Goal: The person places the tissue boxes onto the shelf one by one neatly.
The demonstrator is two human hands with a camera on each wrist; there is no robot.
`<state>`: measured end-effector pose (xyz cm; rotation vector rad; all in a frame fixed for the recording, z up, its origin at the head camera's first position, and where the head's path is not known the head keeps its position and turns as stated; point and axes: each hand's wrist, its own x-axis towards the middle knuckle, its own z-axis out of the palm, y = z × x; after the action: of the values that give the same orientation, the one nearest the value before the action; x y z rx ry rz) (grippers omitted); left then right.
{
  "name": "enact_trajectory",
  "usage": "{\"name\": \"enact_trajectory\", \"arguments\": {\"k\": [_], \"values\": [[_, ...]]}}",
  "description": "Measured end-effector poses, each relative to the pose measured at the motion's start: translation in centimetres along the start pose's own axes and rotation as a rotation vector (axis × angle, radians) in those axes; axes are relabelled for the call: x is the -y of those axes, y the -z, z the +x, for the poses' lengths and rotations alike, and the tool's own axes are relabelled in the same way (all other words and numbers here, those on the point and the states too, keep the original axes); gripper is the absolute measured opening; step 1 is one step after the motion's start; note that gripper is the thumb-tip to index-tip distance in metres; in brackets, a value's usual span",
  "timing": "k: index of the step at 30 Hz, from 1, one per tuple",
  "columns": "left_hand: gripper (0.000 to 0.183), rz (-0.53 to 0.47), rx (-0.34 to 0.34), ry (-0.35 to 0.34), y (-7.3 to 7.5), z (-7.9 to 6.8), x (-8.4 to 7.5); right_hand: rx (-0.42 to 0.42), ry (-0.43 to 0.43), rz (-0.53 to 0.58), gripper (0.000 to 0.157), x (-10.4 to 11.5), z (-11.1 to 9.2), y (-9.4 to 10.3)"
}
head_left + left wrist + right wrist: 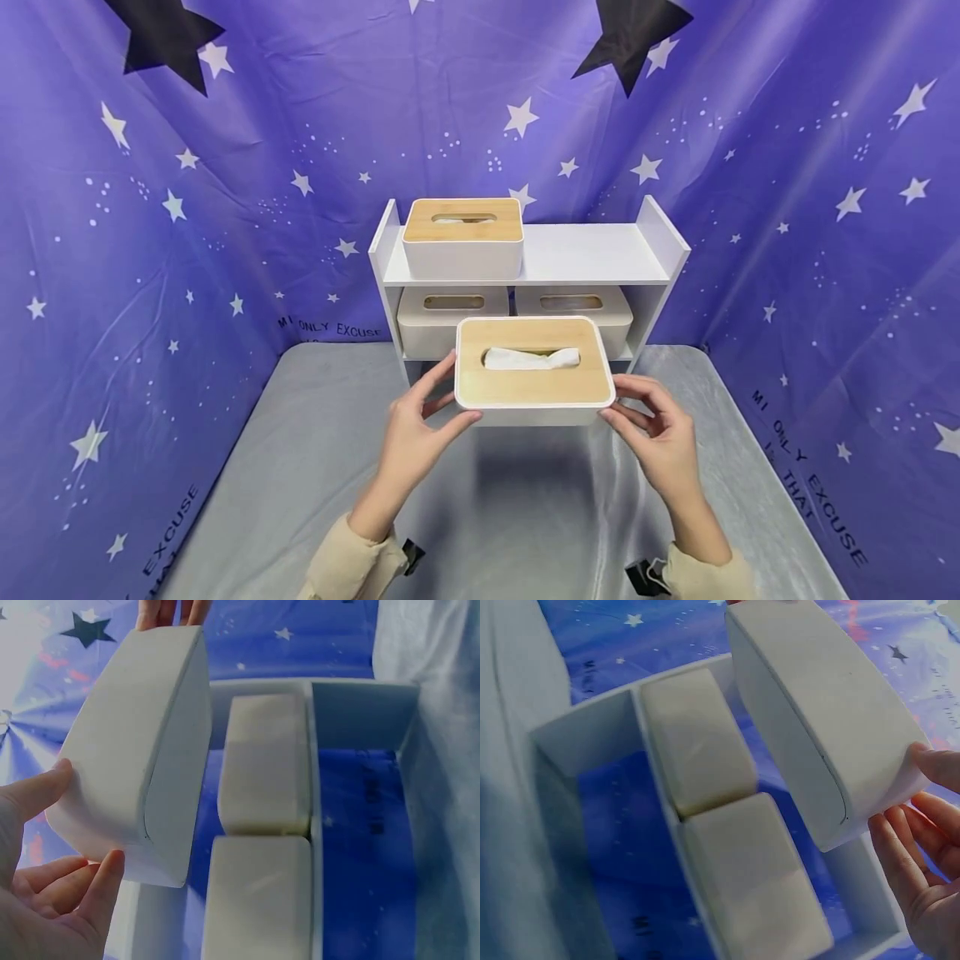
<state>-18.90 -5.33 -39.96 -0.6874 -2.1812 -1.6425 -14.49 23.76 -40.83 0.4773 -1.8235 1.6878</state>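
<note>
Both hands hold a white tissue box point(536, 387) with a wood-look lid, raised in front of a white shelf point(585, 254). A white tissue shows in the lid's slot. My left hand point(420, 425) grips the box's left end between thumb and fingers, and my right hand point(660, 433) grips the right end the same way. From the left wrist view, the box's plain white side point(120, 727) is seen, tilted. A second tissue box point(462, 258) stands on the left of the upper shelf. Two more boxes, one left point(420, 321) and one right point(615, 321), sit on the lower shelf, partly hidden behind the held box.
The shelf has raised side panels point(663, 237) and stands on a grey cloth-covered table point(322, 467). A purple curtain point(300, 125) with stars surrounds the table at the back and both sides. Bare upper shelf surface lies right of the box up there.
</note>
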Motion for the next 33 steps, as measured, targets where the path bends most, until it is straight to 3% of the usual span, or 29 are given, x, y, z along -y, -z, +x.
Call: {"name": "enact_trajectory", "arguments": {"k": [7,10,16,21,27,33], "values": [[0.071,-0.031,0.0,-0.046,-0.5,1.4,-4.8,-0.012,0.104,0.085,0.044,1.2,1.3,1.6],[0.071,-0.038,0.0,-0.087,-0.8,2.2,-5.8,-0.026,0.128,0.103,0.044,1.8,1.9,2.3],[0.076,-0.077,0.032,-0.153,-2.0,4.4,-5.1,-0.055,0.174,0.147,0.043,3.3,3.6,3.4],[0.077,-0.098,0.056,-0.213,-3.1,6.6,-5.4,-0.101,0.175,0.108,0.04,4.5,5.4,4.4],[0.073,-0.074,0.054,-0.196,-4.4,9.1,-6.1,-0.149,0.131,0.045,0.039,4.6,7.5,5.5],[0.068,-0.048,0.025,-0.169,-5.8,10.9,-5.7,-0.189,0.068,-0.076,0.036,3.8,9.2,6.4]]}}
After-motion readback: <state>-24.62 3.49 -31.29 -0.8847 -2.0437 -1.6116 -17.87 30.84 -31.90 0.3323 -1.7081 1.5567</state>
